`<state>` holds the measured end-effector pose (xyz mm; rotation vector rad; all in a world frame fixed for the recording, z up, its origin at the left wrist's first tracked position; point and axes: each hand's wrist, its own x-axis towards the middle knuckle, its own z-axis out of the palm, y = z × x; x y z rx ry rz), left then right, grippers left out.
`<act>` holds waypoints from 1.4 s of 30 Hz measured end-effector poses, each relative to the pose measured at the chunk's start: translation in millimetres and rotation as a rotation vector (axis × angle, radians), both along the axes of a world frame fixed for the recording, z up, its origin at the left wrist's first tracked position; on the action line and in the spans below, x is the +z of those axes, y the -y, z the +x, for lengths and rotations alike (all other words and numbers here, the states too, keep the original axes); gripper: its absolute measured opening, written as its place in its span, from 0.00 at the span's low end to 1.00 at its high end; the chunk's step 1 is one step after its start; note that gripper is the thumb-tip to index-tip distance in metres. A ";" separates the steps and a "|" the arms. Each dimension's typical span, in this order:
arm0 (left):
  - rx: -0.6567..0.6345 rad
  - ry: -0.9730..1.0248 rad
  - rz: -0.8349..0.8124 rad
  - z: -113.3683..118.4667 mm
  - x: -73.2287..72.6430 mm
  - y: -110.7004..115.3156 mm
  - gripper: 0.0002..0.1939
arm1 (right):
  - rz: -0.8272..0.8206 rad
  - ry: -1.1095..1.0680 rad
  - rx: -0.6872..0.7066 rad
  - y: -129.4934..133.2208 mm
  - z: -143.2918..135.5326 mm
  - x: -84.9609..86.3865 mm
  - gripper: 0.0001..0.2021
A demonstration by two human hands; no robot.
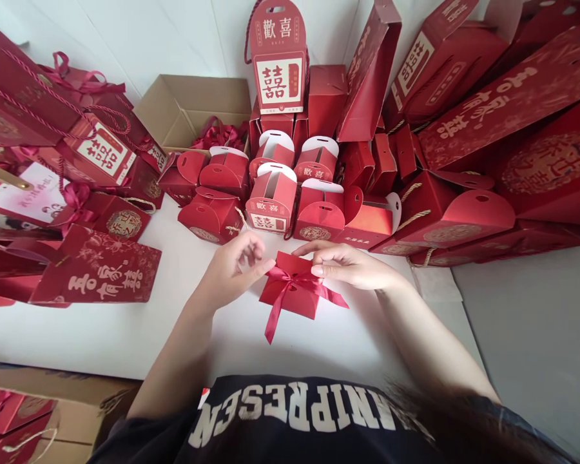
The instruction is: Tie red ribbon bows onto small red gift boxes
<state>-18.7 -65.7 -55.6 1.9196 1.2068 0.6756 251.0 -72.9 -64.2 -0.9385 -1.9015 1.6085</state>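
A small red box (pixel 297 301) lies on the white table (pixel 174 335) in front of me, with a crimson ribbon (pixel 284 298) tied across its top in a bow. My left hand (pixel 236 267) is at the box's left side, its thumb and fingertips closed at the ribbon's left loop. On the other side, my right hand (pixel 350 265) pinches the bow's right loop between thumb and fingers near the box's upper right edge. Two ribbon tails hang loose, one toward me and one to the right.
Several small red boxes (pixel 270 200) stand in rows behind my hands. An open cardboard box (pixel 193 96) holds ribbons. Larger red boxes (pixel 512 109) crowd the right, more (pixel 101 270) the left. A carton (pixel 72 419) stands below the table's front left edge.
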 end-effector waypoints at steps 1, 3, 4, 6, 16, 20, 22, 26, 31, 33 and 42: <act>0.062 -0.139 0.008 -0.5 6.4 6.8 0.15 | 0.002 0.010 -0.014 1.2 -0.4 2.0 0.16; 0.155 -0.380 0.000 -0.7 17.2 23.6 0.22 | 0.010 0.021 -0.032 2.6 -0.9 4.1 0.15; 0.159 -0.449 -0.032 -0.1 20.7 32.8 0.23 | 0.013 0.020 -0.039 2.7 -1.0 4.1 0.15; 0.124 -0.491 -0.099 2.5 23.2 50.5 0.23 | 0.013 0.018 -0.045 2.2 -1.4 2.5 0.15; 0.232 -0.285 -0.222 13.8 6.6 69.7 0.10 | -0.024 -0.020 -0.067 5.7 -3.4 6.4 0.19; 0.210 -0.143 -0.222 16.0 -0.6 64.8 0.12 | -0.022 -0.101 -0.084 7.6 -1.3 10.6 0.22; 0.145 -0.118 -0.218 16.9 -3.7 65.1 0.15 | -0.024 -0.113 -0.091 7.5 -2.4 9.5 0.24; 0.000 -0.123 -0.192 18.8 -7.5 66.9 0.29 | -0.078 -0.125 -0.140 6.7 -9.8 1.5 0.26; -0.074 -0.079 -0.184 17.8 -14.0 66.0 0.24 | -0.224 -0.175 -0.320 5.0 -19.3 -10.1 0.25; -0.076 -0.070 -0.199 15.4 -19.9 65.6 0.26 | -0.294 -0.220 -0.378 3.7 -21.0 -14.0 0.26; -0.349 0.209 -0.229 21.6 -40.6 41.8 0.49 | -0.394 -0.451 -0.381 1.6 -34.7 -32.1 0.27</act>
